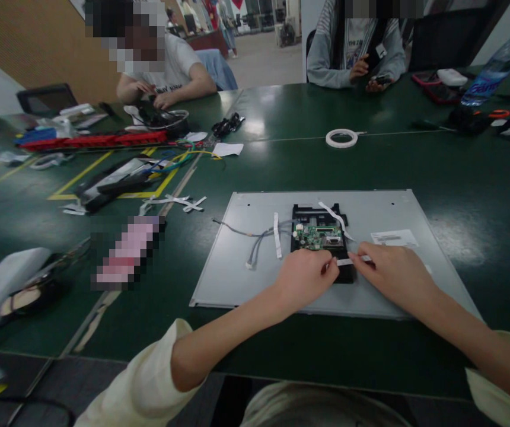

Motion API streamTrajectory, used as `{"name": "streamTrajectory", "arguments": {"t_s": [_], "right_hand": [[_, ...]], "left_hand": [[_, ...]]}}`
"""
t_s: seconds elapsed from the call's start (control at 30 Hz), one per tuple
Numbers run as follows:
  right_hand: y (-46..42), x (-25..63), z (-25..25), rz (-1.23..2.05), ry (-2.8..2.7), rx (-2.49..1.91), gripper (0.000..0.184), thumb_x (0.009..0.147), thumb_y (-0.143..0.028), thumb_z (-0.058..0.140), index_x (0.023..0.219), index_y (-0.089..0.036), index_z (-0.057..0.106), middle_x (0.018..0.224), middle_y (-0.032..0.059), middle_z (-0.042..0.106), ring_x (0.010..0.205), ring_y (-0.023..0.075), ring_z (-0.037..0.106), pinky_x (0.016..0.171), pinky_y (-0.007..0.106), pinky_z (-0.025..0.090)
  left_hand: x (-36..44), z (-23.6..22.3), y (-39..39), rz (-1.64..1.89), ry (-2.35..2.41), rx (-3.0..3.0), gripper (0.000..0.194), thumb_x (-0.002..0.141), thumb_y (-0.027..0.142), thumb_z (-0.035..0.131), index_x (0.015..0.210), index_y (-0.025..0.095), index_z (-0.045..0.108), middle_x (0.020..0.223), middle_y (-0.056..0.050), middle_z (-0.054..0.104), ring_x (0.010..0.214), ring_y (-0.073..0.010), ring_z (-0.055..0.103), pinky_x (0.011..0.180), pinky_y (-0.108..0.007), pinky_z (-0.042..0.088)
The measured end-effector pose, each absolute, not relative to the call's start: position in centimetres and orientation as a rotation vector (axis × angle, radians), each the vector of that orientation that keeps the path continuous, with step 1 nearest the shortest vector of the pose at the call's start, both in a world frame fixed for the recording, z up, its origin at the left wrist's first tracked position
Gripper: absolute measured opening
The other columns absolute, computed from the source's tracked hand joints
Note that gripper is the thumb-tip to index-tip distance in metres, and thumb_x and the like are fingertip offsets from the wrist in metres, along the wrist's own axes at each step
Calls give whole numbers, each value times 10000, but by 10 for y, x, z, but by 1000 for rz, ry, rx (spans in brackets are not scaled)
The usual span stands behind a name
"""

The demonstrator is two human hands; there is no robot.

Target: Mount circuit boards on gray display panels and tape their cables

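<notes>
Left hand (306, 273): over the lower left of the black frame, thumb and fingers pinched together at the left end of a white strip (344, 261).
Right hand (392, 267): facing the left one, fingers closed narrow on the strip's other end; the exact grip is hard to make out at this size.
White strip: stretched short between the two hands, across the lower part of the black frame (348, 274); whether it touches the frame, I cannot tell.
Circuit board (315, 236): green, set in the frame just above the left hand.
Metal panel (382, 210): grey, flat on the green surface (281, 166), with the frame on it and a printed label (395, 238) to the right.
Grey cables (257, 237): trail left from the board across the panel.
Other strips: one piece (277, 235) lies upright by the cables, another (335, 218) slants over the frame's right side.
Tape roll (341, 138): lies beyond the panel's far edge.
Far side: two people sit, one in a white T-shirt (177, 59), one in a jacket (328, 65).
</notes>
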State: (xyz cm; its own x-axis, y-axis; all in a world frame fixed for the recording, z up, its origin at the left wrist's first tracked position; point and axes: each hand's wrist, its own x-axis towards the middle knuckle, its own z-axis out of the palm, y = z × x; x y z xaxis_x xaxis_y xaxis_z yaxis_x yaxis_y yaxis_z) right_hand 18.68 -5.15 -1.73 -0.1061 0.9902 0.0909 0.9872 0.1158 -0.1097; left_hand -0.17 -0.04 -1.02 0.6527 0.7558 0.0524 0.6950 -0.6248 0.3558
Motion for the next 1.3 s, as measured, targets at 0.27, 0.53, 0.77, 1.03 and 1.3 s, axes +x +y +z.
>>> {"name": "streamTrajectory", "arguments": {"t_s": [0.27, 0.53, 0.77, 1.03, 1.3], "right_hand": [[-52, 186, -18, 5, -2269, -2033, 331, 932, -421, 382, 749, -208, 558, 657, -3, 629, 556, 160, 560, 505, 251, 140], [-53, 180, -15, -100, -2293, -2119, 307, 929, -389, 383, 762, -203, 561, 681, 16, 644, 562, 164, 571, 510, 251, 113], [-56, 176, -11, -126, -2308, -2215, 298, 929, -378, 367, 793, -199, 563, 724, 35, 653, 585, 176, 587, 502, 251, 131], [-54, 180, -3, -70, -2266, -2379, 347, 921, -424, 353, 817, -174, 571, 760, 70, 657, 639, 207, 624, 500, 259, 229], [-53, 183, 0, -11, -2237, -2450, 313, 910, -377, 354, 833, -185, 589, 789, 66, 660, 659, 210, 630, 516, 256, 301]], "left_hand": [[-1, -12, -3, 205, 1206, 2651, 343, 898, 321, 403, 701, 169, 639, 610, -37, 626, 554, -170, 590, 509, -252, 348], [2, -10, -4, 101, 1229, 2708, 336, 899, 334, 394, 757, 178, 656, 633, -43, 638, 574, -202, 618, 495, -276, 354], [2, -6, -2, 41, 1244, 2681, 348, 901, 358, 401, 765, 179, 666, 630, -53, 637, 594, -213, 627, 518, -288, 398], [-3, 1, 1, 12, 1258, 2679, 332, 880, 341, 429, 691, 182, 651, 576, -55, 610, 595, -218, 619, 544, -302, 421], [-9, 2, 4, -51, 1295, 2690, 296, 866, 280, 406, 749, 163, 652, 629, -72, 635, 607, -230, 630, 557, -310, 434]]}}
